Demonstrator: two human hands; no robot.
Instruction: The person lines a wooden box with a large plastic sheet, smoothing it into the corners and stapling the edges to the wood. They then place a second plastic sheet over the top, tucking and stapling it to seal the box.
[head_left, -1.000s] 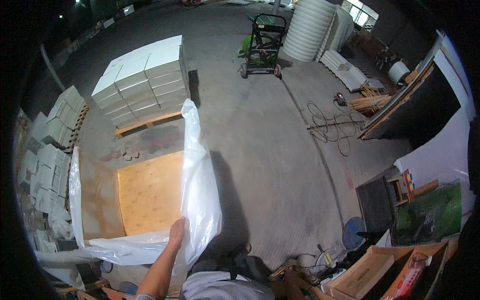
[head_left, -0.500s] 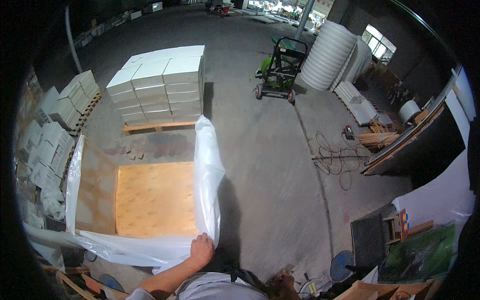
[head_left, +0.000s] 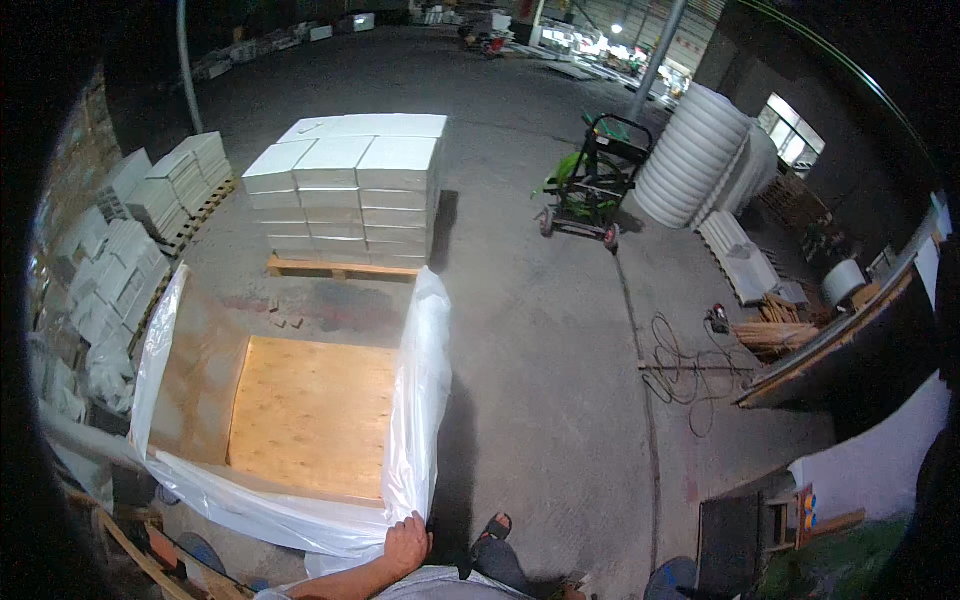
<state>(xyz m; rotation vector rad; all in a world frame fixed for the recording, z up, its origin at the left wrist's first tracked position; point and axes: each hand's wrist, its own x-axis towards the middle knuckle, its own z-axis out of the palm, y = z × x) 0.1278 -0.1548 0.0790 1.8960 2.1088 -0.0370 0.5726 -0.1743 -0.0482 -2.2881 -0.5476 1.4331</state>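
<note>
A large open box with a plywood floor (head_left: 310, 420) stands before me on the left. White plastic film (head_left: 420, 380) drapes over its right and near walls, bunched and creased along the edges. My left hand (head_left: 408, 543) is closed on the film at the near right corner, its fingers curled over the edge. A bit of what looks like my right hand (head_left: 573, 592) shows at the lower edge, right of my leg; its fingers are too cut off and dark to read.
Behind the box, a pallet (head_left: 340, 270) bears stacked white blocks (head_left: 330, 190). A black hand cart (head_left: 595, 185), tall white foam rolls (head_left: 695, 155) and a coiled cable (head_left: 680, 370) lie farther right. More stacked blocks (head_left: 185, 180) line the left. My foot (head_left: 497, 527) is on the concrete floor.
My view has shifted, so the room sits lower in the picture. My left hand stays closed at the box's near right corner. A foot has come into view, and less of my right hand shows.
</note>
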